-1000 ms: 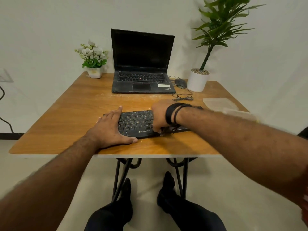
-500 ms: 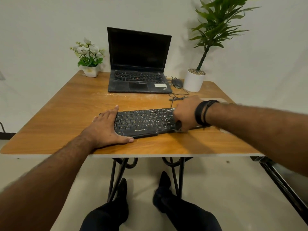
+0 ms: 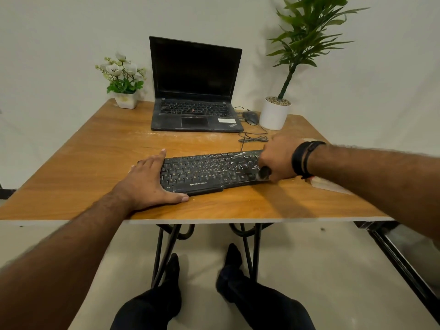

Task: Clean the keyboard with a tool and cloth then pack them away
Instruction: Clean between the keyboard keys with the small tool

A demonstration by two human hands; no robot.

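Taking the keyboard [image 3: 209, 172] as the landmark, it lies across the near middle of the table [image 3: 95, 148], its long axis running left to right and tilted a little, the right end slightly farther from the person than the left. At its left end the left hand [image 3: 152, 179] rests flat, fingers straight and relaxed along the short edge, thumb stretched along the near edge on the wood, bracing the board without gripping it. Over the right end the right hand [image 3: 278, 158] is curled around a dark-handled tool [image 3: 264, 173], probably a small brush, though only its rounded end shows below the fist and the working tip is hidden. The uncleaned stretch of keys therefore lies leftward from the right hand's fingers, along the long axis, so the right hand is the one placed to sweep. No cloth can be made out with certainty; a pale container [image 3: 326, 184] sits just beyond the keyboard's right end, partly hidden by the forearm.
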